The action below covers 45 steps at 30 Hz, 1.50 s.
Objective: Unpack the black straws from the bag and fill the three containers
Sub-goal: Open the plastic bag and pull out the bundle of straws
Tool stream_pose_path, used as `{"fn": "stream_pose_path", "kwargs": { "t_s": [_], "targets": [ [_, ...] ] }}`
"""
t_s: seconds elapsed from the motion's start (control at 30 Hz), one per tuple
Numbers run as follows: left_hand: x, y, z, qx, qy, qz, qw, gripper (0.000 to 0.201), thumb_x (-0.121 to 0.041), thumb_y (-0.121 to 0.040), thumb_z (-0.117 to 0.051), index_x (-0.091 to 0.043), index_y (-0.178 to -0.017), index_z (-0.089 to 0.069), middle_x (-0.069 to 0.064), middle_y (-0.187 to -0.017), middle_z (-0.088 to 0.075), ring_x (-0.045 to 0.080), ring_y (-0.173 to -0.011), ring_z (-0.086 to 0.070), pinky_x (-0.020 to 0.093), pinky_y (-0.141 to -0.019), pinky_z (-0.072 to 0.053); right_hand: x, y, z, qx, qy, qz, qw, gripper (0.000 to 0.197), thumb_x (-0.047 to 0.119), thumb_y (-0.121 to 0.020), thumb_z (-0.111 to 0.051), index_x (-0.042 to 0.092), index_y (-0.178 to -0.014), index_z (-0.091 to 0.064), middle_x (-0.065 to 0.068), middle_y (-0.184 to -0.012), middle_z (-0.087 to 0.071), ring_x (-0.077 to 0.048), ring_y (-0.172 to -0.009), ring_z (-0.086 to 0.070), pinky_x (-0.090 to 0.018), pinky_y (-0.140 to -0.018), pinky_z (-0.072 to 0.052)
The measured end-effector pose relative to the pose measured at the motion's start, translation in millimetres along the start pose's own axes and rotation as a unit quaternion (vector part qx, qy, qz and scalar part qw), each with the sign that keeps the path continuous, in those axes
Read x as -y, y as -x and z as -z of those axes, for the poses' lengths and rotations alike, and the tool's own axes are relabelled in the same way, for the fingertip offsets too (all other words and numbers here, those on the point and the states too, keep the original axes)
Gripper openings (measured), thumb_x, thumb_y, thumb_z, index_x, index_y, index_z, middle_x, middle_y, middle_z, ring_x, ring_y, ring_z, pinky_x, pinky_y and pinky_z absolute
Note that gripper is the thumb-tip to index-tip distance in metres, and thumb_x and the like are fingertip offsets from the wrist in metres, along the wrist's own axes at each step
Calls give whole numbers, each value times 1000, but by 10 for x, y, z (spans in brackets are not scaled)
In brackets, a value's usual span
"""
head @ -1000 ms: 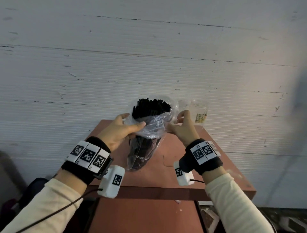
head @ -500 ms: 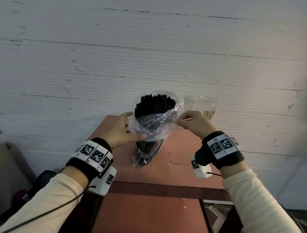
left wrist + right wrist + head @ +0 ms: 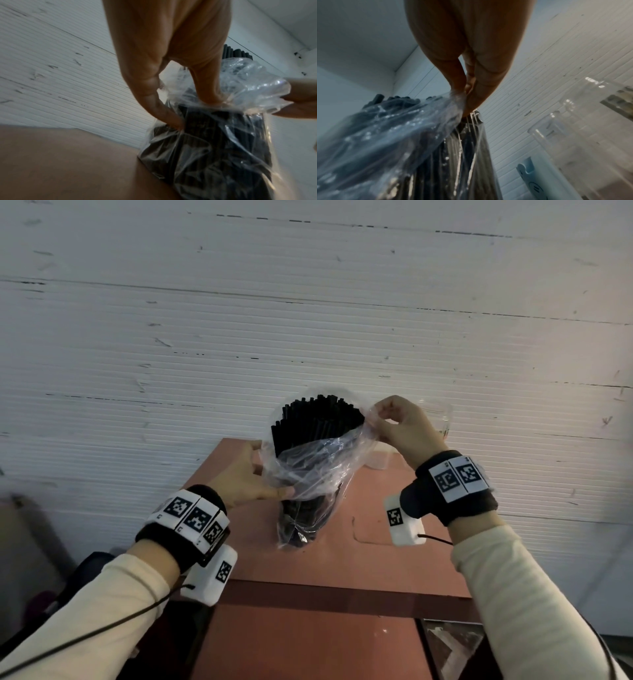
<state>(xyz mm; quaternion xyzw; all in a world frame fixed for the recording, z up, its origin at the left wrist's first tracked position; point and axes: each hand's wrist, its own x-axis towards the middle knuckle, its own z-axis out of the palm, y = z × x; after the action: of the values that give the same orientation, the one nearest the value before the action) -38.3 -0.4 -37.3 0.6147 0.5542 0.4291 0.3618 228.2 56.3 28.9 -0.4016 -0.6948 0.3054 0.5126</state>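
Near the tabletop's (image 3: 346, 563) far edge, bag (image 3: 317, 470) upright, peeled lower than a second ago. Left hand (image 3: 245, 475) gripping its side; right hand (image 3: 402, 426) pinching its rim, lifted higher. Straws (image 3: 317, 421) now exposed, ready for containers (image 3: 583, 135) alongside.

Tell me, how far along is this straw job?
Early. Done: bag stands open on the table, black straws poking out. In hand: left hand and right hand grip the plastic, spreading its mouth. Left: every straw; the clear containers look empty.
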Motion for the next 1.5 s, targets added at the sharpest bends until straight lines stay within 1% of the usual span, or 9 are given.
{"fn": "stream_pose_path", "kwargs": {
  "t_s": [0.2, 0.4, 0.53, 0.67, 0.87, 1.03, 1.23, 1.4, 1.5],
  "targets": [
    [59, 14, 65, 50, 51, 16, 997, 80, -5, -73, -82, -15, -138, -35, 12, -116, -63, 19, -99, -67, 27, -70, -57, -140, -36, -37, -17, -37, -27, 999, 35, -7, -88, -52, 16, -114, -53, -11, -101, -55, -23, -75, -59, -37, -75, -56],
    [9, -48, 207, 121, 41, 38, 991, 92, -17, -59, -84, -22, -138, -37, 19, -123, -61, 29, -111, -63, 40, -94, -53, -142, -53, -10, -30, 16, -1, 999, 31, -13, -85, -52, 13, -94, -68, -1, -95, -66, -11, -68, -61, -21, -61, -54],
    [-178, -110, 214, 26, 137, 29, 990, 66, 9, -64, -62, -5, -127, -50, 15, -122, -59, 26, -109, -60, 31, -86, -51, -98, -6, 36, -13, 57, 15, 998, 20, 6, -93, -56, 13, -103, -72, 1, -100, -72, -7, -77, -67, -21, -73, -55],
    [-301, -86, 137, 32, 241, 1, 970, 28, -12, -68, -55, -15, -95, -63, -4, -79, -66, 8, -67, -62, 21, -64, -51, -4, 87, -16, -18, 65, 29, 997, 23, 35, -91, -63, 13, -87, -71, 16, -82, -69, -10, -77, -65, -19, -74, -50],
    [-159, -85, 77, -21, 196, 11, 980, 18, -30, -96, -54, -15, -89, -63, 1, -80, -64, 13, -72, -61, 27, -68, -52, 26, 94, -63, -3, 58, 57, 997, 15, 20, -91, -66, 14, -78, -63, 5, -78, -66, -11, -70, -61, -29, -76, -52],
    [-44, -82, 111, -77, 99, -9, 992, 28, -7, -99, -47, -15, -72, -51, 4, -66, -48, 16, -61, -43, 30, -62, -40, -18, 69, -153, 9, 162, 93, 982, 18, 10, -96, -52, 16, -79, -52, 8, -66, -50, -4, -54, -41, -15, -54, -35],
    [-123, 5, 118, -63, 109, -7, 992, 33, 5, -92, -42, -24, -102, -53, -2, -65, -55, 9, -49, -49, 22, -48, -44, -144, 148, -150, 50, 45, 24, 997, 7, 8, -97, -53, 15, -97, -56, -8, -75, -62, -12, -54, -54, -24, -52, -43],
    [-263, -58, 214, -55, 33, -65, 996, 28, -12, -95, -54, -28, -117, -60, -5, -120, -61, 11, -103, -61, 29, -91, -46, -98, 182, -79, 39, 43, 31, 998, 15, 15, -97, -54, 21, -87, -64, 8, -97, -60, 7, -74, -57, -12, -67, -46],
    [-323, -93, 219, -43, 6, -96, 994, 28, -34, -89, -66, -23, -115, -62, -9, -118, -62, 7, -107, -60, 24, -93, -45, -75, 197, -34, 63, 71, 36, 995, 33, 40, -93, -55, 10, -94, -69, -2, -108, -58, -7, -90, -59, -22, -82, -49]
  ]
}}
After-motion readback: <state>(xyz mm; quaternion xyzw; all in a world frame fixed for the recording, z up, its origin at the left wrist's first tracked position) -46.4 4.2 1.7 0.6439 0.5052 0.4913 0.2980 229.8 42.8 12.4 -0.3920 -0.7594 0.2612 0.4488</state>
